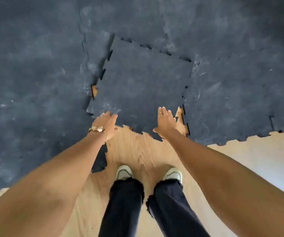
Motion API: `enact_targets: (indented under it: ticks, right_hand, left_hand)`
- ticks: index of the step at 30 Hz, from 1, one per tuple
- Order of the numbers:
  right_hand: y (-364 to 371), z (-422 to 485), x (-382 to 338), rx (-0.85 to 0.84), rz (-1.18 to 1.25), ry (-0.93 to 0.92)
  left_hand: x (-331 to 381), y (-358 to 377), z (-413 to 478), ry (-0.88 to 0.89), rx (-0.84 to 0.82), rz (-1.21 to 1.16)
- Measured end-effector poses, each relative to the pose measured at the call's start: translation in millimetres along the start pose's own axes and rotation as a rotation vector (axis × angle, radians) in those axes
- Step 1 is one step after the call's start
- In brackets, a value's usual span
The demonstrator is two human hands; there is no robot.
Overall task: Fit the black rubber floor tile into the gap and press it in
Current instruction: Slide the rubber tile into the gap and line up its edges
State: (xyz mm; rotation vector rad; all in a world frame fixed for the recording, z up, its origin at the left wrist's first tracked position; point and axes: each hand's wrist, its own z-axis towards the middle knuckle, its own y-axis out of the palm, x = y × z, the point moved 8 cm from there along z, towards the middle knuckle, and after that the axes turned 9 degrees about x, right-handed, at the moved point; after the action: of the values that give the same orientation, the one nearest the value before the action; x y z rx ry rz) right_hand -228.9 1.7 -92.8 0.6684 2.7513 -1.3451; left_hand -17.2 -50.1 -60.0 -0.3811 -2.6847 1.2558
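A black rubber floor tile (141, 82) with jigsaw edges lies askew over the gap in the laid tiles, turned slightly so its far and left edges overlap the neighbouring tiles. Slivers of wooden floor show at the tile's left (94, 90) and right (180, 115). My left hand (106, 124), wearing a gold bracelet, hovers flat at the tile's near left corner with fingers apart. My right hand (165, 123) is spread at the near right edge. Neither hand grips the tile; I cannot tell whether they touch it.
Dusty black interlocking tiles (35, 74) cover the floor to the left, far side and right (231, 100). Bare wooden floor (137, 151) lies beneath me, where my two feet in pale shoes (124, 172) stand. A toothed tile border (257, 137) runs along the right.
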Motion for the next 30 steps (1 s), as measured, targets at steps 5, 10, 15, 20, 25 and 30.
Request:
enact_targets:
  ticks: [5,10,15,20,25,30]
  right_hand:
    - [83.2,81.7,9.8,-0.066,-0.088,0.022]
    - [121.1,147.4,14.9,0.003,-0.305,-0.004]
    - [154.4,163.1,24.0,0.123,-0.213,0.017]
    - [157.8,172.0,25.7,0.121,-0.154,0.057]
    - [150.3,167.4,22.3,0.106,-0.167,0.060]
    - [145.6,172.2,20.3,0.122,-0.141,0.051]
  left_hand:
    - [25.4,83.1,104.9,-0.033,-0.050,-0.008]
    - [39.9,117.5,189.1,-0.133,-0.039,-0.074]
    - [34.0,159.6,218.0,-0.177,0.043,-0.119]
    - [35.2,161.5,229.7,-0.179,0.055,-0.125]
    - [37.2,151.3,222.4,-0.170,0.038,-0.088]
    - [34.9,142.6,222.8,-0.141,0.097,-0.014]
